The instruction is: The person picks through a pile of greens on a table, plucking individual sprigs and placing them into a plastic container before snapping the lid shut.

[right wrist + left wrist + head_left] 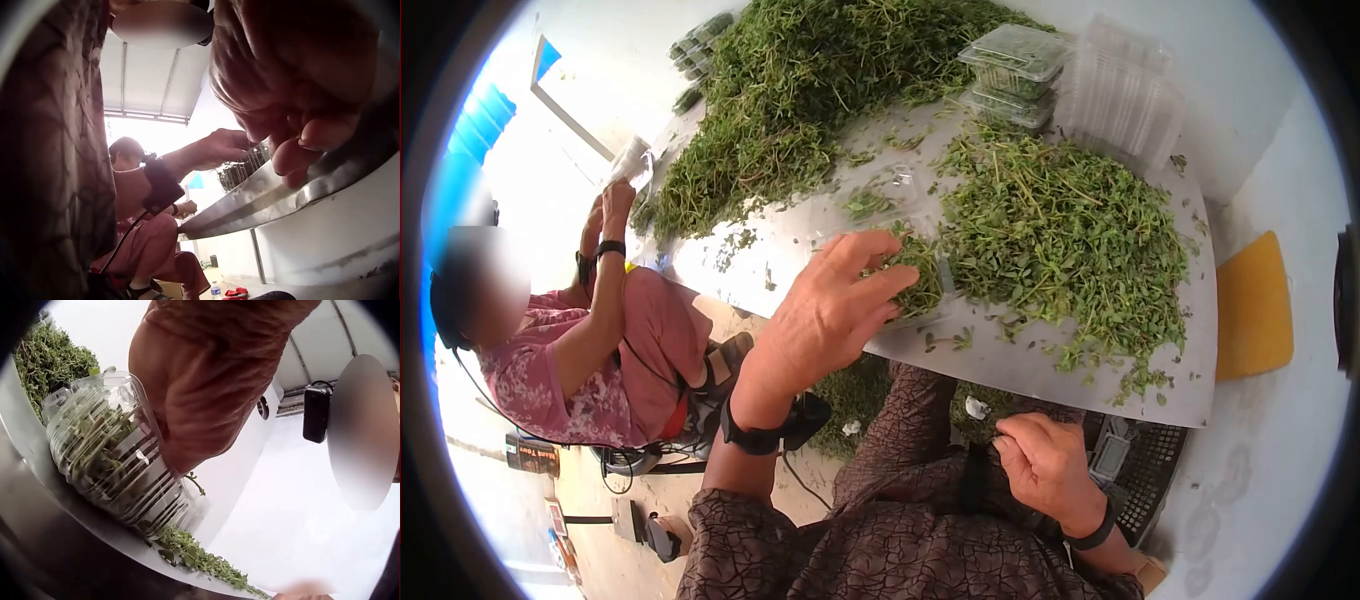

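A clear plastic clamshell box (115,453) filled with leafy green stems stands on the metal table near its front edge. My left hand (830,305) reaches over the box, its spread fingers pressing on the greens (920,285) in it. From the left wrist view, the palm is beside the box's ribbed wall, and the fingertips are hidden. My right hand (1045,465) hangs above my lap, just off the table's front edge. Its fingers are curled in toward the thumb, and nothing shows between them in the right wrist view.
Loose greens (1060,240) are spread right of the box; a larger heap (830,60) lies at the back. Filled boxes (1012,60) and stacked clear boxes (1122,90) stand at the back right. Another person (580,360) sits at left. A black crate (1150,475) is under the table.
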`<action>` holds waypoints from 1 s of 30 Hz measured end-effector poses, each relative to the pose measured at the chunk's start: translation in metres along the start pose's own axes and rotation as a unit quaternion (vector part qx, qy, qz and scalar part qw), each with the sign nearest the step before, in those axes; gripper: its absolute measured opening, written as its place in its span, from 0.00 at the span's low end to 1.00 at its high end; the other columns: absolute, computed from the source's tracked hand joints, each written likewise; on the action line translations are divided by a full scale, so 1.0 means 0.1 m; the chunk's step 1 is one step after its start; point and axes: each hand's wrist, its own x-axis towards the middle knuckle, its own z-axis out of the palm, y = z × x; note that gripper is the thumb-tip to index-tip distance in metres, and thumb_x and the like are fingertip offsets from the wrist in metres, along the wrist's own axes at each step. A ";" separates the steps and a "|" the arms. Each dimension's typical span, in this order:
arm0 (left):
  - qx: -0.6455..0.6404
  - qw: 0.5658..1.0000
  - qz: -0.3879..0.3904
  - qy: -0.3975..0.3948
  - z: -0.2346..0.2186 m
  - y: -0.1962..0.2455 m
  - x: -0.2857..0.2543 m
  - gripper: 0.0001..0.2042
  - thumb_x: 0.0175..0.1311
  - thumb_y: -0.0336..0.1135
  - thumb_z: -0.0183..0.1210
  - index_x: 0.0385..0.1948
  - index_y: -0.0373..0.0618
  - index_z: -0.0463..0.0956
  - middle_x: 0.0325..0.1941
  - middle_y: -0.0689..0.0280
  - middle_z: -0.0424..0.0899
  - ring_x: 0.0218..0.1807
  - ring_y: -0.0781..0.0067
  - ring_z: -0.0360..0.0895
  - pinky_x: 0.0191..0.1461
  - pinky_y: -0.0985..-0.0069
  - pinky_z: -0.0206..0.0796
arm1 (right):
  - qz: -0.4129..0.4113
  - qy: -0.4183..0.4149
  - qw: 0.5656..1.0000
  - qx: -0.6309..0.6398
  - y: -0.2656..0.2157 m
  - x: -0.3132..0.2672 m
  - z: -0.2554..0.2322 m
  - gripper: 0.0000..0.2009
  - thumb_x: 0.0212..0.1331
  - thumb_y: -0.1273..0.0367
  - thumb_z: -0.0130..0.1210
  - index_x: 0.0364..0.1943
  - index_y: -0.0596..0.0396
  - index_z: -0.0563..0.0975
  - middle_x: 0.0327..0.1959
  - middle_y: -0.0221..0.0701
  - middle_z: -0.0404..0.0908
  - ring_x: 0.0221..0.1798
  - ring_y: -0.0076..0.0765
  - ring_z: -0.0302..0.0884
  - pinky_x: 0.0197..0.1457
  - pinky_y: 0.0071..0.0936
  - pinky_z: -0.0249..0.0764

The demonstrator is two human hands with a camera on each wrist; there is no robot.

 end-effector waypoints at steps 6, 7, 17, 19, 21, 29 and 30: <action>-0.018 0.999 -0.006 0.037 0.03 -0.02 -0.08 0.12 0.49 0.19 0.64 0.36 0.42 0.83 0.40 0.62 0.77 0.36 0.63 0.80 0.36 0.68 0.73 | 0.007 -0.017 1.000 -0.019 0.03 -0.05 0.06 0.07 0.53 0.73 0.63 0.35 0.58 0.78 0.27 0.35 0.80 0.24 0.42 0.79 0.26 0.34 0.74; -0.021 0.999 -0.005 0.040 0.04 -0.01 -0.06 0.12 0.49 0.19 0.64 0.36 0.42 0.83 0.40 0.62 0.77 0.36 0.63 0.80 0.36 0.68 0.73 | 0.003 -0.016 1.000 -0.023 0.02 -0.05 0.07 0.07 0.52 0.73 0.63 0.35 0.57 0.78 0.27 0.35 0.80 0.24 0.42 0.79 0.26 0.34 0.74; 0.005 0.999 0.003 0.040 0.12 0.01 0.01 0.10 0.50 0.20 0.62 0.35 0.40 0.82 0.34 0.59 0.77 0.34 0.59 0.78 0.37 0.67 0.71 | -0.003 -0.045 0.997 -0.063 -0.09 -0.05 0.09 0.06 0.52 0.73 0.63 0.33 0.56 0.78 0.27 0.33 0.80 0.25 0.40 0.79 0.27 0.32 0.74; 0.014 0.998 0.009 0.054 0.12 0.04 0.00 0.10 0.50 0.20 0.61 0.35 0.40 0.82 0.33 0.59 0.76 0.34 0.59 0.77 0.36 0.67 0.71 | -0.005 -0.057 0.995 -0.081 -0.13 -0.05 0.08 0.06 0.52 0.74 0.63 0.33 0.56 0.78 0.26 0.33 0.80 0.25 0.41 0.80 0.27 0.32 0.75; -0.016 0.998 -0.008 0.064 0.09 0.04 -0.06 0.11 0.50 0.21 0.62 0.37 0.39 0.81 0.35 0.60 0.77 0.37 0.58 0.78 0.40 0.66 0.71 | -0.004 -0.062 0.994 -0.088 -0.15 -0.06 0.07 0.06 0.52 0.74 0.62 0.33 0.56 0.78 0.26 0.33 0.80 0.25 0.41 0.80 0.27 0.32 0.76; -0.003 0.993 0.019 0.115 0.06 0.08 -0.10 0.12 0.50 0.25 0.65 0.38 0.40 0.82 0.48 0.57 0.80 0.55 0.55 0.75 0.58 0.59 0.67 | -0.019 -0.075 0.991 -0.107 -0.22 -0.07 0.07 0.06 0.52 0.74 0.62 0.33 0.56 0.78 0.27 0.34 0.80 0.26 0.41 0.81 0.27 0.32 0.76; 0.000 0.992 0.034 0.124 0.09 0.07 -0.09 0.12 0.50 0.25 0.65 0.38 0.40 0.81 0.52 0.57 0.80 0.58 0.54 0.74 0.61 0.59 0.66 | -0.019 -0.072 0.991 -0.109 -0.23 -0.05 0.06 0.07 0.52 0.74 0.63 0.34 0.57 0.78 0.28 0.35 0.81 0.27 0.42 0.81 0.29 0.33 0.77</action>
